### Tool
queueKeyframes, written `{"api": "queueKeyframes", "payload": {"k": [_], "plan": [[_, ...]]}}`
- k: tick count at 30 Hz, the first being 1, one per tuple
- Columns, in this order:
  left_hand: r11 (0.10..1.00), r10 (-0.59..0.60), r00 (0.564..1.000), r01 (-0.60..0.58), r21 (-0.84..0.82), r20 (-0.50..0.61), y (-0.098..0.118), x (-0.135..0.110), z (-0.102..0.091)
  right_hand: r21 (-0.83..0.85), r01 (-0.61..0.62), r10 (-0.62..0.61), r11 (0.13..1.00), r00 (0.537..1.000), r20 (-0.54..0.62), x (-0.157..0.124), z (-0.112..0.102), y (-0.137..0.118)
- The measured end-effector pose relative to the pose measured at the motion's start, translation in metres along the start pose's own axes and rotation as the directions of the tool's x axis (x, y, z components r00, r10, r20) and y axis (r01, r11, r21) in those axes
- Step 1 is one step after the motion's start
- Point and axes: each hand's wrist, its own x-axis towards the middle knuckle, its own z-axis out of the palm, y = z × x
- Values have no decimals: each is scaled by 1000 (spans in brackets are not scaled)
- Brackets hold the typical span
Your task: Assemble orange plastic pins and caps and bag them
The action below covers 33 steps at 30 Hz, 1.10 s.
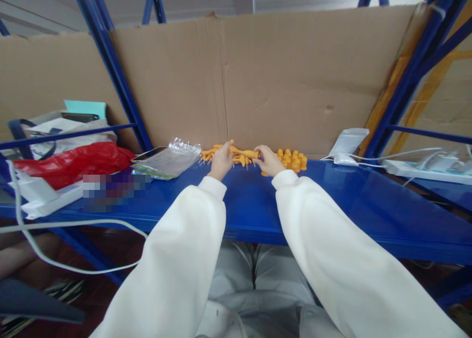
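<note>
My left hand is closed at an orange plastic figure-like piece, its thumb pointing up. My right hand has its fingers closed at the other end of the same piece, so it spans the gap between both hands. Below and to the left lie more orange pieces, with small metal chains or coils hanging at their front. Right beside my right hand stands a cluster of orange blocky pieces in rows. Fingertips are small here, and their exact grip is partly hidden.
A clear plastic bag and a dark phone-like slab lie to the left, near a red plastic bag. White power strips and cables sit at both sides. Cardboard walls the back of the blue shelf.
</note>
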Motion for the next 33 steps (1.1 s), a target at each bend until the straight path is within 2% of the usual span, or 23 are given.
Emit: {"api": "queueKeyframes", "payload": {"k": [3,5,9,11,14,16,19,21,23,25,29,33], "plan": [[999,-50,998,50,2,32,-1,3,4,-260,90,-81,961,996,48,-5,-12,-9],[994,-101,992,103,-21,80,0,4,7,-377,123,-106,918,992,65,-7,-17,-17],[958,-234,934,268,-98,268,3,5,12,-473,150,-119,868,988,94,-8,-22,-25],[952,-247,922,289,-104,297,5,4,11,-467,140,-116,873,990,82,-8,-21,-24],[987,-139,974,151,-61,177,6,2,6,-375,123,-116,919,992,40,-6,-19,-18],[998,-53,994,55,-23,93,5,1,1,-236,96,-101,967,995,-8,-4,-15,-11],[1000,-13,999,13,0,32,4,1,-4,52,-39,44,998,995,-90,0,-6,-3],[1000,3,1000,-3,-2,-4,3,1,-6,206,-157,166,966,986,-27,2,1,0],[1000,17,999,-17,-5,-38,2,1,-7,270,-216,212,938,976,43,3,5,-1],[1000,11,998,-11,0,-56,-1,2,-9,240,-180,172,954,984,55,2,7,-3],[996,-69,994,72,42,-82,-13,4,-11,-13,-44,44,999,998,33,-4,-1,-7],[977,-180,979,190,96,-99,-26,4,-11,-175,-60,63,983,998,11,-6,-10,-5]]}}
